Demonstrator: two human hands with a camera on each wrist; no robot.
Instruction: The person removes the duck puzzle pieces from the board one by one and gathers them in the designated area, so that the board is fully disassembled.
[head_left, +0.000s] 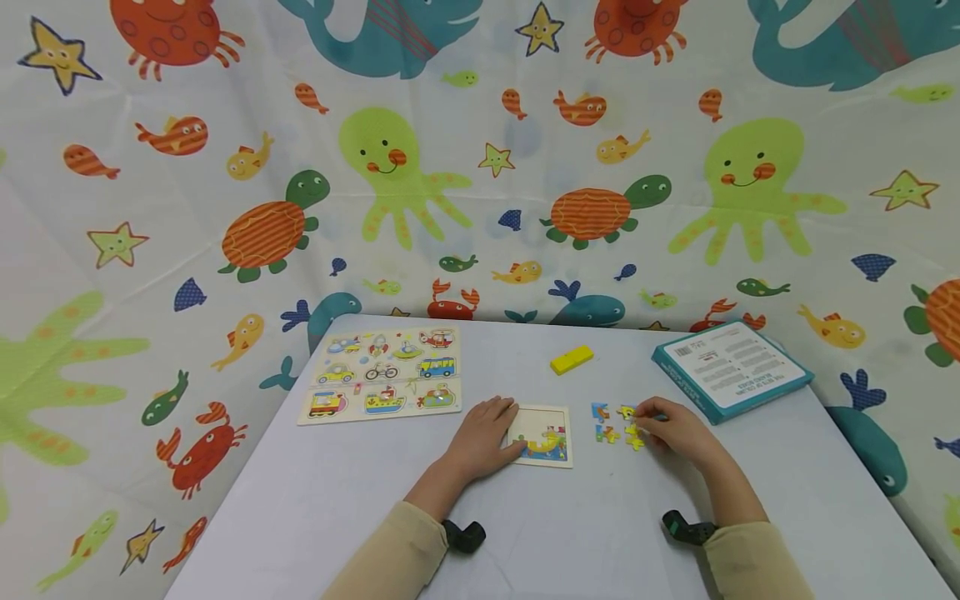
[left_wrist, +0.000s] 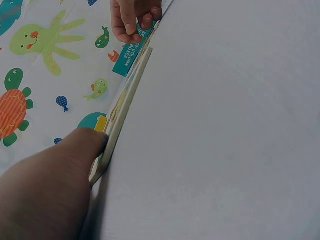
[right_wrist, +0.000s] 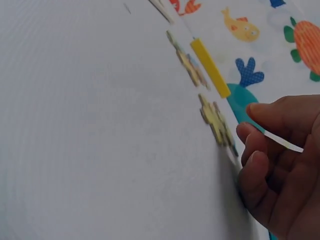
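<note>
A small wooden puzzle tray [head_left: 540, 460] lies flat on the white table, its lower part filled with pieces that form a yellow and blue picture. My left hand [head_left: 483, 442] rests over the tray's left side with fingers extended. In the left wrist view its thumb [left_wrist: 92, 140] presses at the tray's edge [left_wrist: 129, 102]. Several loose jigsaw pieces [head_left: 607, 433] lie in two rows right of the tray. My right hand [head_left: 675, 429] hovers at the yellow pieces [right_wrist: 212, 120], fingers loosely bent. A gap shows between thumb and index fingertip in the right wrist view, with nothing in it.
A larger wooden picture board [head_left: 382, 375] with vehicles lies at the back left. Behind the pieces is a yellow block [head_left: 572, 360]. At the back right sits a teal box [head_left: 731, 371]. A patterned sea-animal cloth [head_left: 517, 192] hangs behind the table.
</note>
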